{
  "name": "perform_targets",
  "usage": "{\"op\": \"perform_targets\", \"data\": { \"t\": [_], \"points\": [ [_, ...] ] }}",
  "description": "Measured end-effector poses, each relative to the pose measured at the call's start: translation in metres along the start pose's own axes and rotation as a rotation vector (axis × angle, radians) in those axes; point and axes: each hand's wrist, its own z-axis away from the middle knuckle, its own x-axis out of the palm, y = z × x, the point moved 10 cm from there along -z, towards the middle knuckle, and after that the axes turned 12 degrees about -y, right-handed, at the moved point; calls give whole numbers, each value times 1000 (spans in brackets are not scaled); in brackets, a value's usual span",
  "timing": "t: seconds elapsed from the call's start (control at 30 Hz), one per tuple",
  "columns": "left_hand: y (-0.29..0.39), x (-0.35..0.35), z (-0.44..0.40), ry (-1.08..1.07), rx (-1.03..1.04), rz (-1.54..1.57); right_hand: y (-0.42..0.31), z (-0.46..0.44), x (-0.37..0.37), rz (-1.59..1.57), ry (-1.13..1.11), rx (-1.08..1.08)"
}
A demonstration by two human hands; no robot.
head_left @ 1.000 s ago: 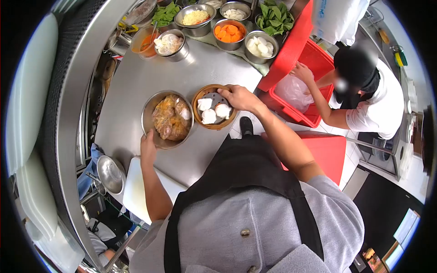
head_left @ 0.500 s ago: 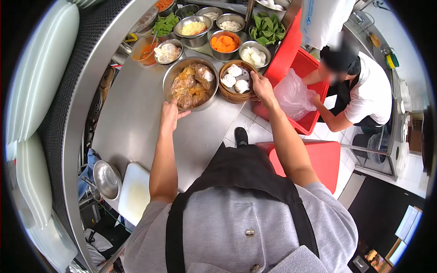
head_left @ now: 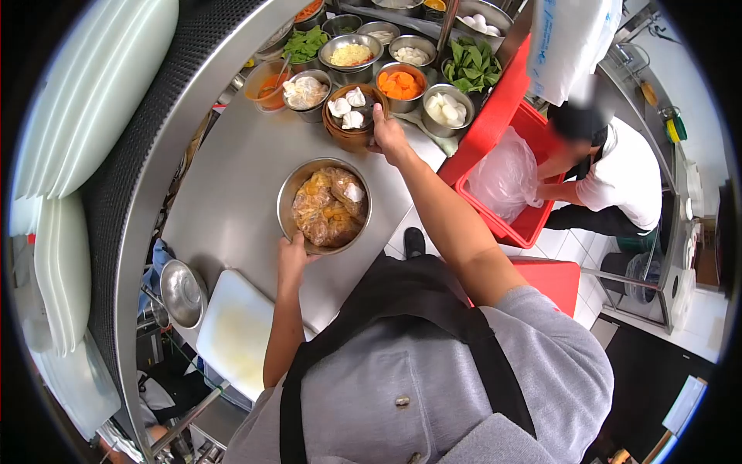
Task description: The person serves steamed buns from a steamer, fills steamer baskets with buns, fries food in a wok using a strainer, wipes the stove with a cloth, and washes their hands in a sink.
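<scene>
My left hand [head_left: 292, 259] grips the near rim of a metal bowl [head_left: 284, 203] low over the steel counter. Inside the bowl lie amber-brown pieces in clear plastic wrap [head_left: 321, 216], with one small white lump on top. Farther back, my right hand [head_left: 390, 139] holds the right side of a round bamboo steamer [head_left: 348, 141], thumb over its rim. Several white pleated dumplings [head_left: 352, 120] sit in the steamer. Whether the steamer rests fully on the counter, I cannot tell.
Metal bowls along the back hold sliced carrots [head_left: 400, 81], white pieces [head_left: 446, 110], shredded yellow food [head_left: 351, 54] and leafy greens [head_left: 471, 65]. A white cutting board [head_left: 236, 325] lies front left. At right, a co-worker [head_left: 610, 162] handles a plastic bag [head_left: 506, 178] in a red bin [head_left: 533, 220].
The metal bowl has come toward me in my left hand. My right hand has shifted the steamer leftward and back, beside the ingredient bowls. The view has tilted slightly.
</scene>
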Motion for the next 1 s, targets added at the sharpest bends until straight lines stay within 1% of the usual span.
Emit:
{"op": "perform_targets", "data": {
  "t": [0.07, 0.1, 0.17, 0.3, 0.4, 0.5, 0.57, 0.7, 0.8, 0.87, 0.9, 0.97, 1.0],
  "points": [
    [-1, 2, 3, 38, -10, 1, 2, -9, 12, -92, -86, -56],
    [-7, 0, -1, 40, -8, 2, 1, -7, 13, -91, -88, -58],
    [-22, 2, -17, -22, 4, 18, -3, -4, 22, -141, -143, -23],
    [-22, 9, -18, -3, -10, -15, 4, -21, 33, -107, -110, -16],
    [-19, 12, -15, 23, -21, 10, 5, -40, 45, -88, -132, -60],
    [-23, 11, -18, 25, -40, 2, 10, -57, 49, -14, -108, -49],
    [-22, 16, -20, -34, -1, 26, 10, -55, 54, -123, -112, -13],
    [-15, 15, -16, -8, 22, -26, -2, -48, 69, -164, -133, -51],
    [-16, 16, -16, -23, -38, -12, -5, -55, 76, -158, -143, -40],
    [-21, 19, -19, -44, -28, 61, -8, -55, 77, -118, -190, -23],
    [-21, 22, -18, -54, -34, 53, -5, -56, 86, -176, -380, -9],
    [-15, 21, -15, -9, -28, 37, -14, -34, 66, -180, -378, 24],
    [-15, 24, -15, -24, -37, 25, -15, -20, 56, -174, -389, 56]
  ]
}}
